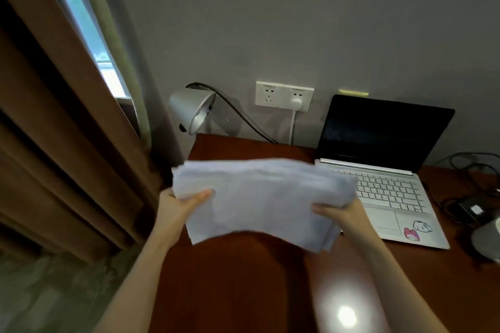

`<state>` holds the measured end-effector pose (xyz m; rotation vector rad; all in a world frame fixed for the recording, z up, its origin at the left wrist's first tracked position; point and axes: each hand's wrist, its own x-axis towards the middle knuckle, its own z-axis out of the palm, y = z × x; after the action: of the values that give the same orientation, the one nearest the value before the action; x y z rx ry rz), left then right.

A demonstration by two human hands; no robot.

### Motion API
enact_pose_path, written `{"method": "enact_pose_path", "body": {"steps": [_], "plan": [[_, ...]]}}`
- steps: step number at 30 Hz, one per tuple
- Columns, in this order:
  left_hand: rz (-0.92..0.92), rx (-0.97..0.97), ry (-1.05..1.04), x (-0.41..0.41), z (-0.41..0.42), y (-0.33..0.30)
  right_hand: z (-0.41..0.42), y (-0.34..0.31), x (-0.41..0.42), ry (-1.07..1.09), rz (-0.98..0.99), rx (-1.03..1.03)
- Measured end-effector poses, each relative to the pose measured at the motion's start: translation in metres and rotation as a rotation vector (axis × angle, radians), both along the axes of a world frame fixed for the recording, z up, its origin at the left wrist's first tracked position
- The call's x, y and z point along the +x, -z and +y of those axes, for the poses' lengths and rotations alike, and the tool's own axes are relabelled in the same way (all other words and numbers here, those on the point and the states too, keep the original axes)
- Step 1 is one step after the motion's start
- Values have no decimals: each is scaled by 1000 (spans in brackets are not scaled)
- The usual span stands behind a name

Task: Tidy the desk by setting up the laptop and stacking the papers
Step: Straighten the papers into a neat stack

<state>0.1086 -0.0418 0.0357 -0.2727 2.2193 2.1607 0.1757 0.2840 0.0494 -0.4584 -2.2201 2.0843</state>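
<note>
There is one wide-angle view, from the person's head, tilted forward and down over the desk (238, 278). It sits close above both forearms, faces the grey wall (297, 21) beyond the hands, and bends the edges.

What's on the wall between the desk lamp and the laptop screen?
In the head view, a white double wall socket with one white plug sits between the lamp and the laptop.

Gripping a blurred stack of papers (259, 197), seemingly above the desk (243, 278): left hand (176, 207) at nine o'clock, right hand (343, 211) at three. Open laptop (384, 170) at two o'clock.
</note>
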Motion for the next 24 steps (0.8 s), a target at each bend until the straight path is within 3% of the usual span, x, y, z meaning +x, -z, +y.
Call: {"method": "enact_pose_path", "body": {"steps": [5, 11, 24], "plan": [[-60, -58, 99, 16, -8, 34, 6, 29, 20, -30, -12, -48], [-3, -103, 157, 12, -1, 41, 1, 37, 18, -18, 6, -217], [179, -36, 15, 32, 7, 36, 7, 54, 35, -27, 17, -266]]}}
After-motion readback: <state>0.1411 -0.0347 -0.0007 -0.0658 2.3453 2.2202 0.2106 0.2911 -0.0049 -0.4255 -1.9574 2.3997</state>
